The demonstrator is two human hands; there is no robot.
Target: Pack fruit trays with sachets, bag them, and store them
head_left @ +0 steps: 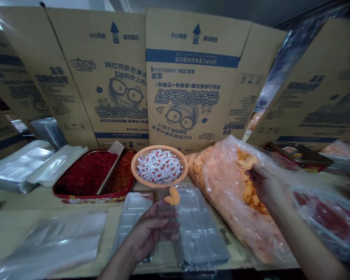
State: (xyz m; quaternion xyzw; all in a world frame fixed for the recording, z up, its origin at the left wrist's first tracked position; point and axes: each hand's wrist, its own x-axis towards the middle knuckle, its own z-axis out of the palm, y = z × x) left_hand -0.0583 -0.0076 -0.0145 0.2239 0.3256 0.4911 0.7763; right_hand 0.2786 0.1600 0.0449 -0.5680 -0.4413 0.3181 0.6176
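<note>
My left hand [150, 229] is low in the middle, with an orange fortune cookie [172, 196] at its fingertips. Beneath and beside that hand lie clear plastic compartment trays [200, 233], the right ones in a stack. My right hand [261, 181] reaches to the mouth of a large clear plastic bag [218, 186] full of orange cookies. Its fingers are closed on another pale orange cookie [247, 162]. Just behind the trays stands an orange plastic basket [134, 171] of small white and red packets [160, 166].
A red-rimmed tin [96, 199] holds dark red and orange-red contents, split by a cardboard divider [110, 169]. Clear trays [20, 167] are stacked at left, near flat plastic bags [61, 237]. Printed cartons [192, 77] wall off the back. Another tin [299, 155] stands right.
</note>
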